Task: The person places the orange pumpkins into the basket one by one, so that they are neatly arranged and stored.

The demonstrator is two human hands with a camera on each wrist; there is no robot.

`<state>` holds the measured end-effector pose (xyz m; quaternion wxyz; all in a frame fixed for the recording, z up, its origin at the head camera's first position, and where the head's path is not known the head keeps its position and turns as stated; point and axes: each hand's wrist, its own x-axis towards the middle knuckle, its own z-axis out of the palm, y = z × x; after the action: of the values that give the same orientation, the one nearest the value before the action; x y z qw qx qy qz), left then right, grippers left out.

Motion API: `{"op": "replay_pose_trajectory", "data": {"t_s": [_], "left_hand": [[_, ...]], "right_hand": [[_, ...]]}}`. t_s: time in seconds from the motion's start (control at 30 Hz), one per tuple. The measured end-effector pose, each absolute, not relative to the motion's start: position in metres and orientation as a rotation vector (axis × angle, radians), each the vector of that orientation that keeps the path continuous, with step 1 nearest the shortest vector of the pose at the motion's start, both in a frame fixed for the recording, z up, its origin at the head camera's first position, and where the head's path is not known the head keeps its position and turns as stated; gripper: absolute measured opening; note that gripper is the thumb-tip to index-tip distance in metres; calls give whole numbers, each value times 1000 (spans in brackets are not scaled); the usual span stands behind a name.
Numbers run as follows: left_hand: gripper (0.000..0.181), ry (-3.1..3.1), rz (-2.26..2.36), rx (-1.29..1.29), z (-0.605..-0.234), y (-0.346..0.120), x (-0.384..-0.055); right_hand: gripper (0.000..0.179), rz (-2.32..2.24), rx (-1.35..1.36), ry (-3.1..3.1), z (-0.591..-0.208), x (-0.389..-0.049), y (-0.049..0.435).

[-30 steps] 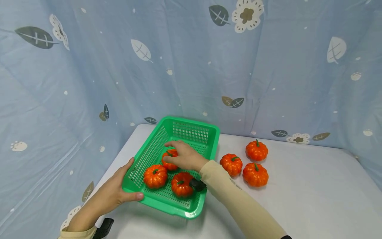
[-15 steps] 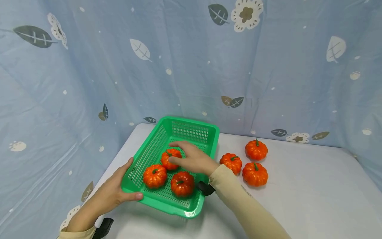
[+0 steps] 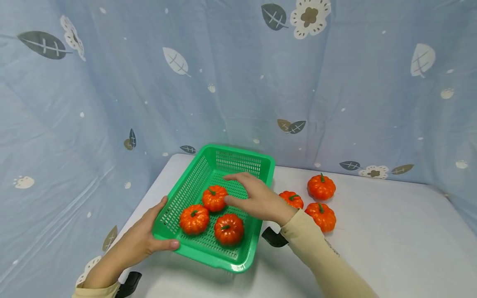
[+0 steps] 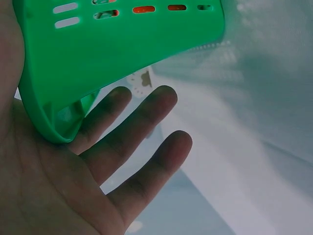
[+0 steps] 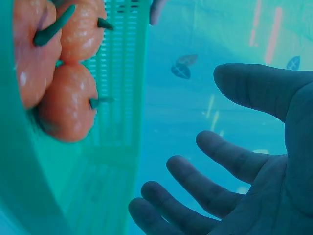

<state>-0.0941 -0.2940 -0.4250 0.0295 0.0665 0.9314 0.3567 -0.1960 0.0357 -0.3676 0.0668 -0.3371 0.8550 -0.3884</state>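
Observation:
A green plastic basket (image 3: 203, 257) holds three small orange pumpkins, one at the left (image 3: 194, 219), one farther back (image 3: 215, 198) and one at the right (image 3: 229, 229). My left hand (image 3: 138, 236) grips the basket's near left corner, thumb over the rim. In the left wrist view its other fingers (image 4: 146, 174) spread out below the green wall. Over the basket's right side hovers my right hand (image 3: 261, 199), fingers apart and holding nothing, thumb just right of the back pumpkin. The right wrist view shows that hand's palm (image 5: 264, 196) facing the basket, with air between its fingers.
Three more pumpkins lie on the white table (image 3: 391, 231) right of the basket: one at the back (image 3: 321, 186), one nearer (image 3: 323, 217), one (image 3: 292, 198) partly behind the right hand. A blue patterned curtain (image 3: 238, 82) hangs behind and left.
My right hand has drawn back to the right, away from the back pumpkin, which now shows whole in the basket. The left hand and the basket have stayed in place.

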Motion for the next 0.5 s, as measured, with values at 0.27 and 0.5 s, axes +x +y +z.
{"op": "replay_pose_trajectory", "data": {"t_s": [0.27, 0.5], "left_hand": [[125, 2909, 1060, 212, -425, -293, -94], [125, 2902, 1059, 204, -425, -292, -94]], "right_hand": [[54, -1178, -1041, 2639, -355, -186, 75], [56, -1152, -963, 2699, -356, -176, 109]]}}
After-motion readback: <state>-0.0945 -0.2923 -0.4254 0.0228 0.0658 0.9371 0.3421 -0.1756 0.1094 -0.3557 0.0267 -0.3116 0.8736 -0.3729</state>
